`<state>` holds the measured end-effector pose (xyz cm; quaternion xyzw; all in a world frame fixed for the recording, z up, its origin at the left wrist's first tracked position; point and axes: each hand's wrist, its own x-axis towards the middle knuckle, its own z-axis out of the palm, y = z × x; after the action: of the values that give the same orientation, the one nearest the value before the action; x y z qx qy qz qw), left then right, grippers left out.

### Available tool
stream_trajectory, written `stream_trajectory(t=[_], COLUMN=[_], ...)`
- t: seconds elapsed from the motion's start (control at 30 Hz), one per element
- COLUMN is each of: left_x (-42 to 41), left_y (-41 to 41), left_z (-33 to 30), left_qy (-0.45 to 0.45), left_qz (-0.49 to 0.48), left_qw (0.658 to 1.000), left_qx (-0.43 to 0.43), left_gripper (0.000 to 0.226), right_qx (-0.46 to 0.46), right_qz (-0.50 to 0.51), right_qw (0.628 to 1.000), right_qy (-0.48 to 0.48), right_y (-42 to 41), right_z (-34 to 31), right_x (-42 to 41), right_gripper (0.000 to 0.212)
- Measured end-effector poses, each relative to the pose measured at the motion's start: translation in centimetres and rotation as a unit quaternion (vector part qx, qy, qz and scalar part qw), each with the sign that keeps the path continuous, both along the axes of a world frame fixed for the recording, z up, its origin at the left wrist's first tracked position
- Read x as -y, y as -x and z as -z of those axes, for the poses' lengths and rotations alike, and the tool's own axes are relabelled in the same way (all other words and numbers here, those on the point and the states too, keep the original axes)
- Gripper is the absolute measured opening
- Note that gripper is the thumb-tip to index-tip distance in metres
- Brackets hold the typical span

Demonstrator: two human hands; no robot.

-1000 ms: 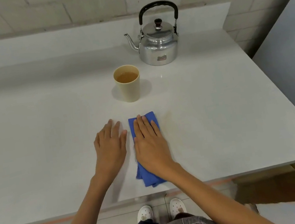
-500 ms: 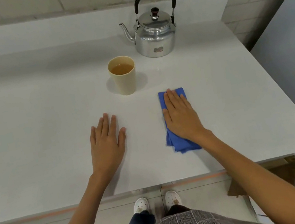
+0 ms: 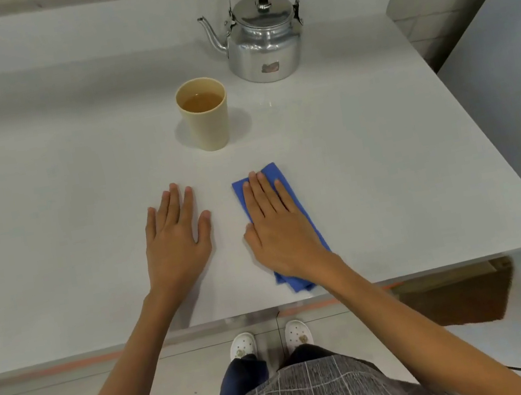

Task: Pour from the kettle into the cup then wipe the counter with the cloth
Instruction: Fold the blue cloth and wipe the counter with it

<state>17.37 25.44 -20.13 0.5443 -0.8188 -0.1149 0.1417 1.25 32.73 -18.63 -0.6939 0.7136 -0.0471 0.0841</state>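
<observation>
A folded blue cloth (image 3: 304,217) lies on the white counter (image 3: 404,172) near its front edge. My right hand (image 3: 278,225) presses flat on top of it, fingers stretched forward. My left hand (image 3: 176,243) rests flat on the bare counter just to the left, fingers apart, holding nothing. Behind the hands stands a beige cup (image 3: 205,114) with brownish liquid inside. A shiny metal kettle (image 3: 263,36) with a black handle sits further back right, spout pointing left.
The counter's right edge drops off beside a grey wall panel (image 3: 517,82). A brown cardboard box (image 3: 461,297) sits on the floor under the front right corner. A tiled wall runs behind the counter.
My right hand slid the cloth right, away from my left hand, then back left to sit closer to it. The left hand, cup and kettle stayed put.
</observation>
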Motion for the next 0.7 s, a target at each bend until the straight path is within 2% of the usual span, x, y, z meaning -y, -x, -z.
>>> stream_trajectory(t=[0.1,0.27,0.5,0.7], left_x=[-0.1,-0.2,-0.2,-0.2], left_y=[0.0,0.0,0.1,0.0], left_z=[-0.1,-0.2,0.0,0.2], left_qy=[-0.005,-0.003,0.007,0.005], left_qz=[0.003,0.003,0.003,0.004], left_qw=[1.000,1.000,1.000,1.000], left_qx=[-0.007,-0.010,-0.008,-0.001], left_gripper=[0.056,0.054,0.054,0.055], right_qx=[-0.004,-0.030,-0.034,-0.019], right_qz=[-0.023,0.012,0.064,0.027], right_qw=[1.000,0.999,0.997,0.999], right_qy=[0.006,0.001,-0.013,-0.018], right_y=[2.3,8.5,14.6,12.1], right_z=[0.1,0.0,0.0,0.1], right_x=[-3.5,-4.5,3.7,9.8], right_gripper=[0.061,0.061,0.057,0.056])
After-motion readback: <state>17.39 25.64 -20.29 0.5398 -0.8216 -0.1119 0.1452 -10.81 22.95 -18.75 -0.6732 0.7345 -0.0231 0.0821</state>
